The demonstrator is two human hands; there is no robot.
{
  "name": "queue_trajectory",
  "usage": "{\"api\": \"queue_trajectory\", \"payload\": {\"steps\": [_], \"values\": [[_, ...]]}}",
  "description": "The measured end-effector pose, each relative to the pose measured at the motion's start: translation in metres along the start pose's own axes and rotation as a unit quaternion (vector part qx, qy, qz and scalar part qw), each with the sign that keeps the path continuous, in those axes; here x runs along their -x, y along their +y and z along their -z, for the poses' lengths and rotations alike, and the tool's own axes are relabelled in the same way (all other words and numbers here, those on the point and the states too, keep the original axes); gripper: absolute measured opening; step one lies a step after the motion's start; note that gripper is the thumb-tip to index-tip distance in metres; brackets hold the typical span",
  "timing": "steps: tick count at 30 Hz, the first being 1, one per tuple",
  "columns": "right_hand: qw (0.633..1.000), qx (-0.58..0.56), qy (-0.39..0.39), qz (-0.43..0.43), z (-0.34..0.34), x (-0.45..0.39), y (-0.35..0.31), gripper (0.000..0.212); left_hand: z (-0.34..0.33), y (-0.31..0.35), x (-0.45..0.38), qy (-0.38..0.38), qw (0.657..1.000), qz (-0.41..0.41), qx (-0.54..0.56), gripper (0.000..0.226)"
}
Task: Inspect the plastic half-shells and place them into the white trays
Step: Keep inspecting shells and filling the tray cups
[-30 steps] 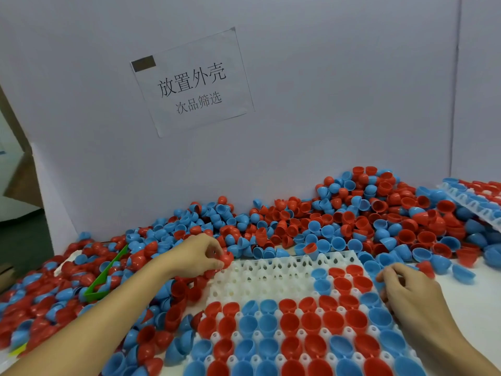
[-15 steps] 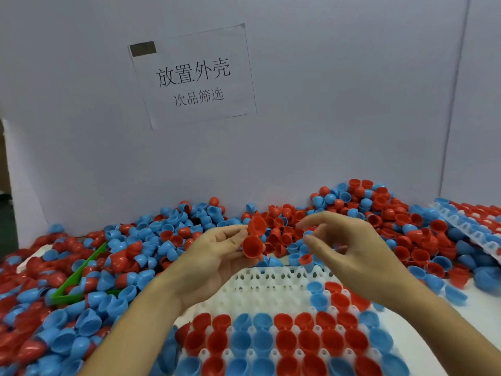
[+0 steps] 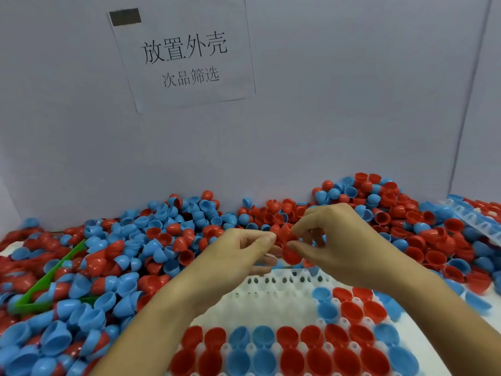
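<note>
Both hands meet above the far edge of the tray (image 3: pixel 282 294), probably so the shells can be checked before placing. The right hand (image 3: pixel 336 248) pinches a red shell (image 3: pixel 291 255) by its rim. The left hand (image 3: pixel 244 256) pinches another shell (image 3: pixel 282 234), probably pulling 2 nested shells apart.

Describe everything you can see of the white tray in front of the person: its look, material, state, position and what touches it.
The white tray looks like moulded plastic, a grid of round cups with small holes between them. It lies flat in front of the person, its far edge meeting the loose pile of shells. Its near rows and right side hold red and blue half-shells sitting open side up; the far left cups are unfilled. Both forearms cross above it; whether they touch it cannot be told.
</note>
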State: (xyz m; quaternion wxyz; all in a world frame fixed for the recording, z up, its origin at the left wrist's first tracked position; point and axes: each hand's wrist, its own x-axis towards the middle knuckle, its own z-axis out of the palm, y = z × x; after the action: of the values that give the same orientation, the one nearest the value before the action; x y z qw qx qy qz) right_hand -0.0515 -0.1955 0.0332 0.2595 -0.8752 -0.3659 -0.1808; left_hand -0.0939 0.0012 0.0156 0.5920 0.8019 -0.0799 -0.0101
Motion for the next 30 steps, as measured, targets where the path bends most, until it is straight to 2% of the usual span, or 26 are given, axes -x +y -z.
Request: {"api": "queue_trajectory", "payload": {"steps": [2, 6, 9, 10, 15, 21, 28, 30], "values": [[0.998, 0.008, -0.055, -0.025, -0.003, 0.002, 0.008, 0.021, 0.011, -0.002, 0.000, 0.047, 0.998, 0.000, -0.035, 0.030], [0.976, 0.029, -0.205, -0.066, -0.011, 0.007, 0.013, 0.027, 0.034, 0.003, 0.005, 0.077, 0.997, -0.003, -0.031, 0.026], [0.963, 0.045, -0.253, -0.080, -0.020, 0.011, 0.015, 0.007, 0.043, 0.006, 0.007, 0.093, 0.995, -0.002, -0.021, 0.026], [0.960, 0.056, -0.262, -0.081, -0.023, 0.012, 0.015, 0.012, 0.044, 0.007, 0.007, 0.096, 0.995, -0.002, -0.027, 0.027], [0.952, 0.087, -0.274, -0.100, -0.023, 0.011, 0.016, 0.018, 0.042, 0.007, 0.007, 0.101, 0.993, -0.022, -0.058, 0.024], [0.941, 0.145, -0.288, -0.105, -0.037, 0.014, 0.015, 0.005, 0.037, 0.003, 0.005, 0.069, 0.989, -0.040, -0.122, 0.022], [0.944, 0.154, -0.272, -0.103, -0.034, 0.013, 0.013, 0.006, 0.054, -0.004, 0.004, 0.131, 0.973, -0.035, -0.188, 0.020], [0.952, 0.138, -0.255, -0.097, -0.030, 0.011, 0.013, 0.015, 0.058, -0.005, 0.005, 0.148, 0.971, -0.034, -0.186, 0.021]]}}
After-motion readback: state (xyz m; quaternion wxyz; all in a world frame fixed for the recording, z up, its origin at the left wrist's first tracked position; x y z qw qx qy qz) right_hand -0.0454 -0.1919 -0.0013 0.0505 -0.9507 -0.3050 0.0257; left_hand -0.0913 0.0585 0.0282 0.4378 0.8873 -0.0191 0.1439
